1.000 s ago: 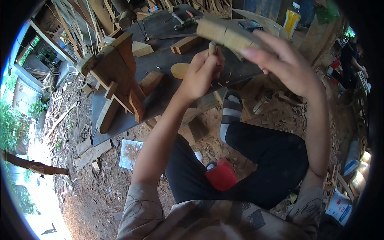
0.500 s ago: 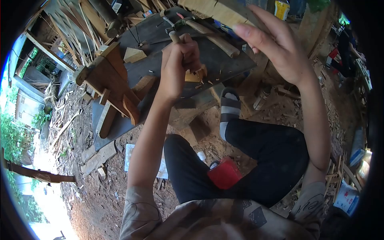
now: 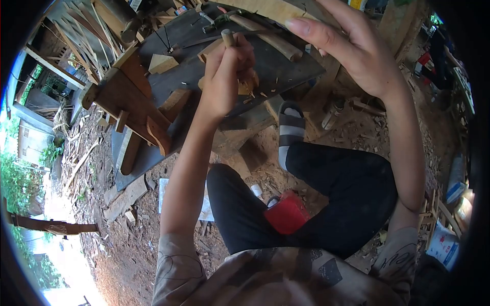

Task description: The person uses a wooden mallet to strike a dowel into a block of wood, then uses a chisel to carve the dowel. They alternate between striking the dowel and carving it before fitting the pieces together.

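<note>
My left hand is wrapped around a chisel-like tool with a round wooden handle; the handle's end sticks up above the fist and the blade is hidden. Under that fist, a pale carved wood piece shows partly on the dark tabletop, with small chips beside it. Higher up on the right, my right hand grips a thick light-coloured wooden block, thumb on the near side. The block is raised, apart from the handle, and runs out of view at the top.
A hammer with a wooden handle lies at the table's back. To the left stand a wooden fixture and a wood wedge. A red object sits between my legs. Wood scraps cover the ground.
The view has tilted slightly, so the table sits higher and further left. The handle in my left hand has shifted a little right relative to the table. Both hands keep their hold.
</note>
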`<action>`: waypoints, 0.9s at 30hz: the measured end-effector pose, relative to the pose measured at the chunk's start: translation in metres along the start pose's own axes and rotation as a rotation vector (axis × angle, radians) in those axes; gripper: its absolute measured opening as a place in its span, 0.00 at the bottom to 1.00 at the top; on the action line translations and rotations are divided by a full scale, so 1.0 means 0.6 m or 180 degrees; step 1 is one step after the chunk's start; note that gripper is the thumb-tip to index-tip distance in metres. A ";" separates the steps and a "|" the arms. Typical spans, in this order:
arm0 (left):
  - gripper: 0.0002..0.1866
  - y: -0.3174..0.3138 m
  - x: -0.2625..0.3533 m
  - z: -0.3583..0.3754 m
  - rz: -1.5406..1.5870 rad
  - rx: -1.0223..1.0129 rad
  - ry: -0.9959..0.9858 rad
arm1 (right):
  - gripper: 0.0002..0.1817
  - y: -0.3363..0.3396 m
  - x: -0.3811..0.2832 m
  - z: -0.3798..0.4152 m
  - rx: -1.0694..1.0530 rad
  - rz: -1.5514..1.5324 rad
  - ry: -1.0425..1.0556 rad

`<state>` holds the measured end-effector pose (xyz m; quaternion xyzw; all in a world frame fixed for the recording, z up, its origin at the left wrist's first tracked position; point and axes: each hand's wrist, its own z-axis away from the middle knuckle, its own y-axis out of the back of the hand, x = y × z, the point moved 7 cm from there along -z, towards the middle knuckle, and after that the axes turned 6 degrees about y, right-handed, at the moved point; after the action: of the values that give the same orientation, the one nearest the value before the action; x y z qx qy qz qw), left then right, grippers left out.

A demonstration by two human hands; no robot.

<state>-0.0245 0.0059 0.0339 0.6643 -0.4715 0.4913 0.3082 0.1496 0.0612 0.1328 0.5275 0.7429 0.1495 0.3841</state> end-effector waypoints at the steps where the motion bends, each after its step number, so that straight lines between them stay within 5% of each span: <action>1: 0.10 0.003 -0.004 -0.001 0.0000 -0.0081 -0.0017 | 0.34 0.000 0.001 0.000 -0.0014 0.0025 -0.0012; 17: 0.10 0.000 -0.024 0.001 -0.0251 -0.0312 0.0009 | 0.35 0.009 0.012 0.002 -0.0163 0.0082 -0.0025; 23: 0.11 0.002 -0.027 0.000 -0.0361 -0.0342 0.0028 | 0.32 -0.005 0.035 0.002 0.0503 -0.0133 0.0423; 24: 0.12 0.002 -0.025 -0.001 -0.0398 -0.0346 -0.0001 | 0.33 -0.018 0.035 -0.001 0.0403 0.0230 0.0695; 25: 0.12 0.003 -0.028 0.003 -0.0319 -0.0221 0.0094 | 0.33 -0.027 0.046 0.007 -0.0476 0.0456 0.0217; 27: 0.11 -0.002 -0.033 0.013 -0.0159 0.0036 0.0279 | 0.31 -0.021 0.045 0.007 0.0053 0.0289 0.0407</action>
<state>-0.0222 0.0059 0.0128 0.6555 -0.4381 0.5147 0.3370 0.1402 0.0797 0.1108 0.5531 0.7425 0.1940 0.3243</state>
